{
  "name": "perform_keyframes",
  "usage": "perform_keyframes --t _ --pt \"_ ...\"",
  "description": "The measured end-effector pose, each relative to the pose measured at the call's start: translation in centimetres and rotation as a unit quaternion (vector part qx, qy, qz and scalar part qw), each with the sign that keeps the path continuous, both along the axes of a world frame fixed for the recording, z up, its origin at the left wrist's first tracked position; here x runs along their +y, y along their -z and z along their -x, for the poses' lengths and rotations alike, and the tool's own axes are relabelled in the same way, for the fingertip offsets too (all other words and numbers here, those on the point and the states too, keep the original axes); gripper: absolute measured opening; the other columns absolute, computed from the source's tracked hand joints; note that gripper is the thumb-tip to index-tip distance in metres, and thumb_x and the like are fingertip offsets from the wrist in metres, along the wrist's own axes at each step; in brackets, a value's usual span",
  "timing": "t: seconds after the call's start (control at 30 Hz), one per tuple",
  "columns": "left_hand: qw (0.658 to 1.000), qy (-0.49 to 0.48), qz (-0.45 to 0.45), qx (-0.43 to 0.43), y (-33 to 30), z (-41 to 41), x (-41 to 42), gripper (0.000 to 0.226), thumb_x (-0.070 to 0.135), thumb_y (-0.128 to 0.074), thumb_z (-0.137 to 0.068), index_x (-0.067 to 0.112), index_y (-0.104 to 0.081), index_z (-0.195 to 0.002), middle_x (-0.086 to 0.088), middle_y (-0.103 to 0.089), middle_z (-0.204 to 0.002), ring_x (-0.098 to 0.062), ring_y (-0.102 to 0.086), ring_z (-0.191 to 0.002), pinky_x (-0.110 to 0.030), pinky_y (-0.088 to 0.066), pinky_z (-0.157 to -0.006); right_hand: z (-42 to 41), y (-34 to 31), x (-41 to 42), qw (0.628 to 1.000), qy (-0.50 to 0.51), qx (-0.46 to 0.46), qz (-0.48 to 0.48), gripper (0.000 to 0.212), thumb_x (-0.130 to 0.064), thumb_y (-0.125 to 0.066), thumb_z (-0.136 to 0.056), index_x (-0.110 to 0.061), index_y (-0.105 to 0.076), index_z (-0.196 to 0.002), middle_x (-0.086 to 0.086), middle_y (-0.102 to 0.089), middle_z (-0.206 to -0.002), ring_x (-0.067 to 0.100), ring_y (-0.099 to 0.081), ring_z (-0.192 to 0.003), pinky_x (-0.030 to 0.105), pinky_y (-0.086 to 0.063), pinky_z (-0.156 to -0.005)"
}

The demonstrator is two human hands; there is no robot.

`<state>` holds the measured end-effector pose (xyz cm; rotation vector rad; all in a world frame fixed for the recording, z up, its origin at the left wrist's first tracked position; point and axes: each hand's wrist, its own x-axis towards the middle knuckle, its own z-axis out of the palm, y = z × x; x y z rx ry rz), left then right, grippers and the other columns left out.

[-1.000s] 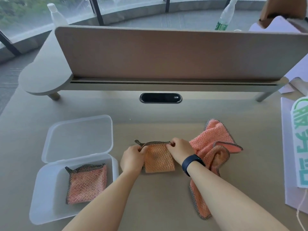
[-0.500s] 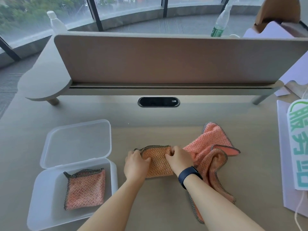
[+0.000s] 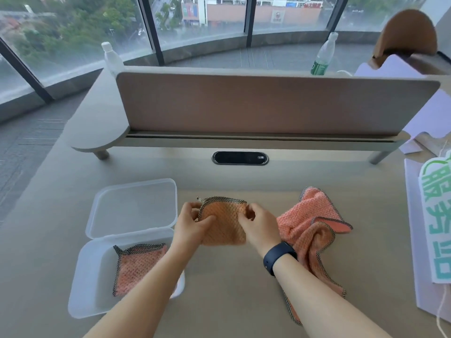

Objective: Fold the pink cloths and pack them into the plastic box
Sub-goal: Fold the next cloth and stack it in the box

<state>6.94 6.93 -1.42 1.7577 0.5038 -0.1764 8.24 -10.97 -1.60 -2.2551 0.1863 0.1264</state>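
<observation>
Head camera looks forward and down, close over the desk (image 3: 231,276).

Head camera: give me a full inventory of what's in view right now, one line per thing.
folded cloth in hands: 1, pink-orange with dark trim, table centre, gripped at both sides
folded cloth in box: 1, pink with dark trim, right part of the box
unfolded cloth: 1, pink, crumpled on the table right of the hands
plastic box: 1, translucent white, front left, lid hinged open behind it
desk divider: 1, brown panel, across the back
cable port: 1, black oval, below the divider
bottles: 2, a white one back left, a clear one with green label back right
sign: 1, white with green characters, right edge
left hand: bare
right hand: dark wristband
</observation>
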Motion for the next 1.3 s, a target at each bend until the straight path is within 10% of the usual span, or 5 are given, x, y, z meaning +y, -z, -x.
perform_keyframes --t 0.23,1.07,1.3 --pt "0.993 -0.079 0.012 -0.090 -4.7 3.1 9.0 0.014 0.011 -0.064 -0.089 0.018 -0.054 -0.096 -0.010 -0.070 -0.086 -0.022 -0.062 -0.074 -0.037 -0.048 -0.064 1.0 -4.1 7.7 0.994 -0.096 -0.036 -0.044 0.015 -0.029 -0.065 -0.082 -0.014 -0.062 -0.081 0.002 -0.068 -0.071 0.020 -0.061 -0.068 0.034 -0.048 -0.064" --pt "0.964 -0.069 -0.223 0.126 2.6 9.2 18.0 0.021 0.038 -0.063 -0.084 0.022 -0.051 -0.089 0.007 -0.063 -0.085 -0.012 -0.060 -0.075 -0.029 -0.047 -0.058 5.1 -0.5 20.7 0.911 -0.299 0.103 0.266 0.013 -0.004 -0.043 -0.091 -0.012 -0.053 -0.095 0.012 -0.064 -0.097 0.029 -0.053 -0.071 0.031 -0.042 -0.061" --pt "0.938 0.033 -0.346 -0.011 2.0 9.7 18.5 0.012 0.026 -0.060 -0.083 0.024 -0.054 -0.093 0.010 -0.054 -0.098 -0.015 -0.056 -0.085 -0.033 -0.048 -0.066 5.8 -0.6 20.6 0.862 -0.413 -0.025 0.292 0.018 0.005 -0.042 -0.083 -0.012 -0.044 -0.086 0.012 -0.051 -0.099 0.030 -0.051 -0.084 0.035 -0.036 -0.063"
